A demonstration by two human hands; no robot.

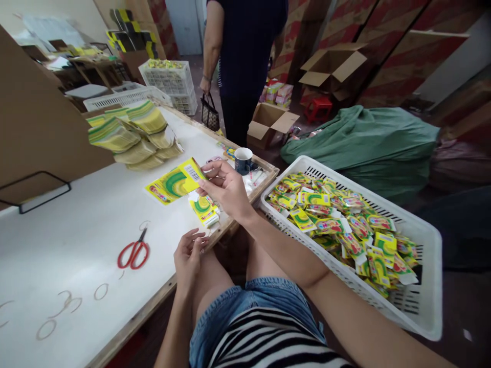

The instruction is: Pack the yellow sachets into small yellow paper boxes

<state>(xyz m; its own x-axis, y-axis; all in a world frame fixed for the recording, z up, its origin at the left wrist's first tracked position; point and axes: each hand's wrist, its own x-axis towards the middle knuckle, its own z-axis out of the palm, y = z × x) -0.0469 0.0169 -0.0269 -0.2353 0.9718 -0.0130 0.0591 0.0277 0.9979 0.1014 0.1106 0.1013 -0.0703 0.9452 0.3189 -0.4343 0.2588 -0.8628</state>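
Observation:
My right hand (226, 186) pinches the end of a flat yellow-and-green printed carton (174, 181) with a barcode, raised over the white table (161, 255). Under it, near the table's edge, lies a small pile of similar yellow-green cartons (205, 208) with white edges. Just below that pile is my left hand (190, 253), at the wooden rim, its fingers loosely curled and apart with nothing visible in them. Farther back on the table, bundles of flat yellow-green cartons (134, 133) are heaped up. Red-handled scissors (133, 253) lie to the left.
To my right stands a white plastic basket (433, 255) full of small yellow-green boxes. A dark mug (243, 162) is at the table's far corner. Rubber bands (101, 291) lie scattered. Beyond the table a person (247, 61) holds a handbag (209, 113) near an open cardboard box (268, 125).

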